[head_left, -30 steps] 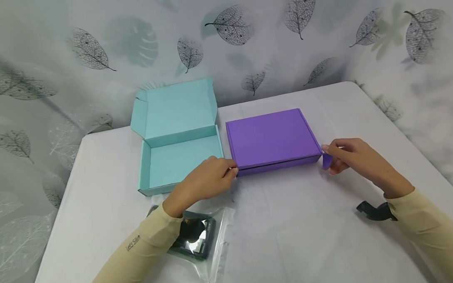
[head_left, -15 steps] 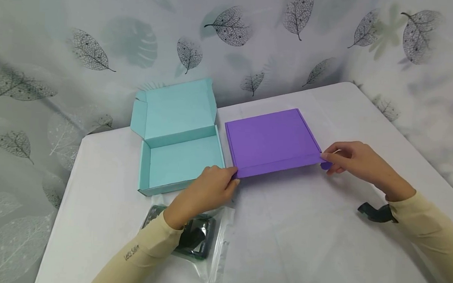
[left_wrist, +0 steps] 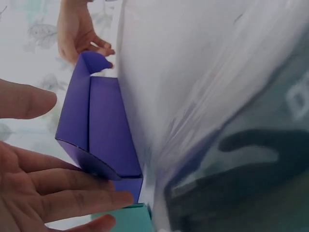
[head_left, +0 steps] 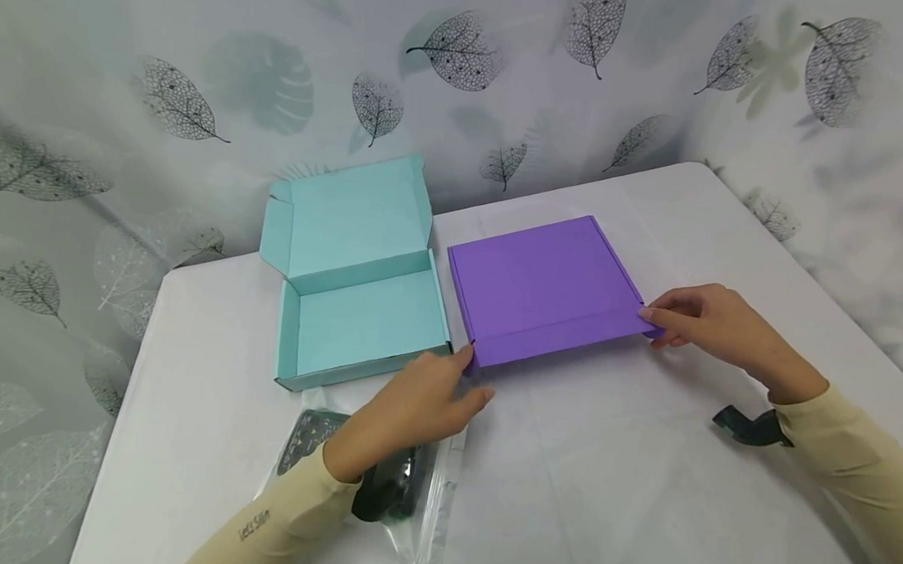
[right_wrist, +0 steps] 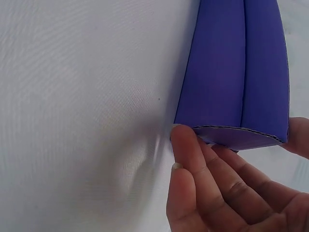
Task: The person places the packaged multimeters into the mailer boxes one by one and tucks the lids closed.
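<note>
A purple cardboard box (head_left: 545, 273) lies on the white-covered table, its lid down and its front flap (head_left: 562, 336) sticking out toward me. At the flap's left corner is my left hand (head_left: 417, 401). Its straight fingers (left_wrist: 77, 186) lie against the side tab (left_wrist: 89, 157) in the left wrist view, with the thumb held apart. My right hand (head_left: 707, 320) grips the flap's right corner, thumb on top. In the right wrist view, its fingers (right_wrist: 188, 150) are at the right side tab (right_wrist: 236, 135). The inside of the box is hidden.
Left of it stands a teal box (head_left: 359, 370) with its lid raised. Partly under my left forearm lies a clear zip bag (head_left: 436, 497) with dark electronic-looking items inside. A black curved piece (head_left: 748, 425) lies by the right sleeve. Leaf-print curtains hang behind the table.
The front flap, first tucked down, has swung up and outward. My left hand has moved slightly toward me and its thumb has come away. The right hand has shifted slightly with the flap.
</note>
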`<control>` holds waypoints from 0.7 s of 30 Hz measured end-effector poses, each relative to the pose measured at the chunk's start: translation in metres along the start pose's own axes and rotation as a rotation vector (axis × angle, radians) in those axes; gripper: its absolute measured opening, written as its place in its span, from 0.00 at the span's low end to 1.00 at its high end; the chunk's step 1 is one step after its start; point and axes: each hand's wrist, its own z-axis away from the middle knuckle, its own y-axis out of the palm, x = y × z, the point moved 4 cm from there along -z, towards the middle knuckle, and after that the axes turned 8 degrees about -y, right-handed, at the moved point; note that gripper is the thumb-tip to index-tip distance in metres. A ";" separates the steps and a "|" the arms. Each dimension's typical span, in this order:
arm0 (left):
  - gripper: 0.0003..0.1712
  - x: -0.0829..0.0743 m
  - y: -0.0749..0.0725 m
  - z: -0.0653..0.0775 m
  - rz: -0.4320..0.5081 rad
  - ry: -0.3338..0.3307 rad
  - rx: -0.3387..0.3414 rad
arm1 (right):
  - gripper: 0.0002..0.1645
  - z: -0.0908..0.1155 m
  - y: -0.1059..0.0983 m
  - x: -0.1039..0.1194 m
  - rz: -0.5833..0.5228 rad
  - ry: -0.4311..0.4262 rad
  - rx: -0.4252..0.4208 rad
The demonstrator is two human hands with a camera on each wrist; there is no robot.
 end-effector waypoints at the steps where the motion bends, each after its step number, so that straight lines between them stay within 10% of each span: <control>1: 0.30 0.000 0.001 0.001 0.012 0.000 -0.001 | 0.26 0.000 0.000 -0.001 0.003 0.001 0.000; 21: 0.28 -0.009 0.009 0.009 0.030 -0.006 -0.067 | 0.27 -0.001 0.002 -0.003 0.040 0.010 0.007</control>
